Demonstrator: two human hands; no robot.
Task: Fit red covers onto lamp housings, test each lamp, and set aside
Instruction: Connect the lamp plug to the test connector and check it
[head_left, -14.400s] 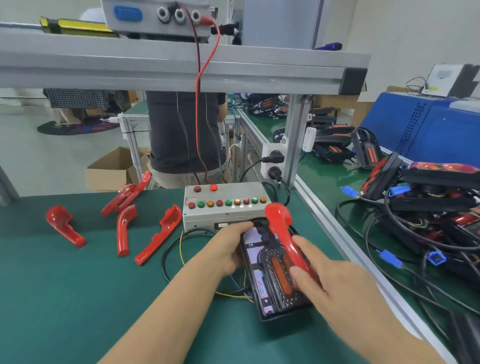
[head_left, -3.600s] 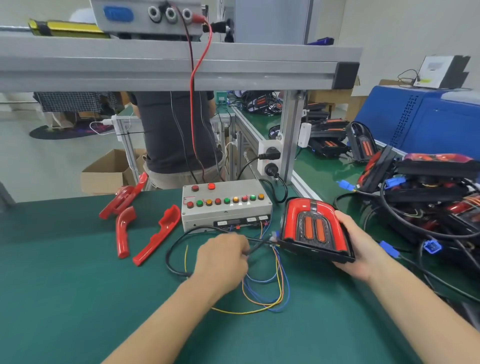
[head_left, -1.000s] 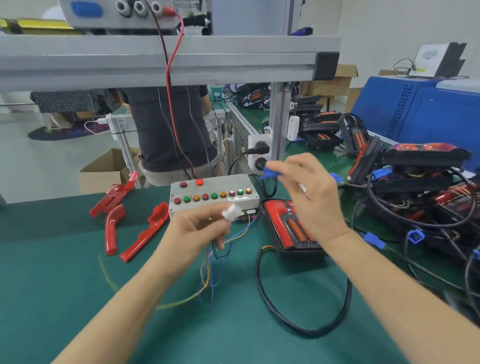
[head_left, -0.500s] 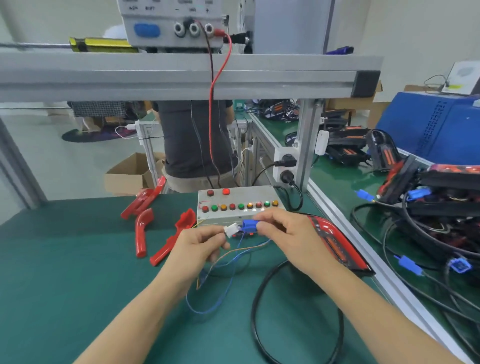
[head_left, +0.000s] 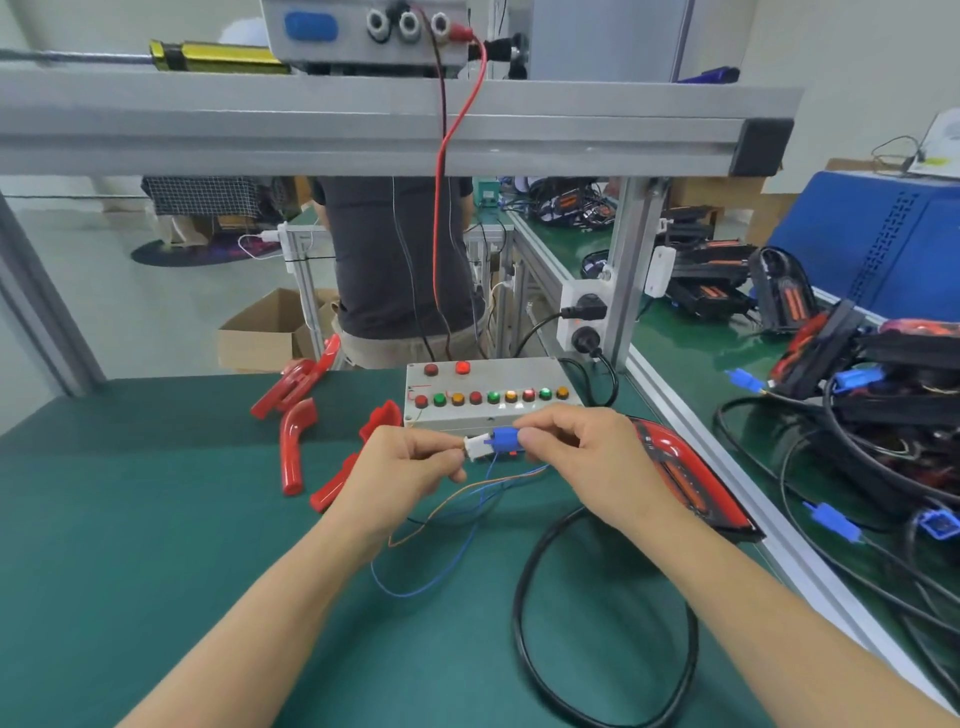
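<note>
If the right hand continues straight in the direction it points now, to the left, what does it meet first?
Most likely the white connector that the left hand pinches: the blue connector in the right hand already seems to touch it, though depth is hard to judge.

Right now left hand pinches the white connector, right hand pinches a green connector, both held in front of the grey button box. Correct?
Not quite. In the head view the right hand pinches a blue plastic connector, not a green one. The rest holds: the left hand pinches the white plastic connector, and both are held in front of the grey button box.
</note>
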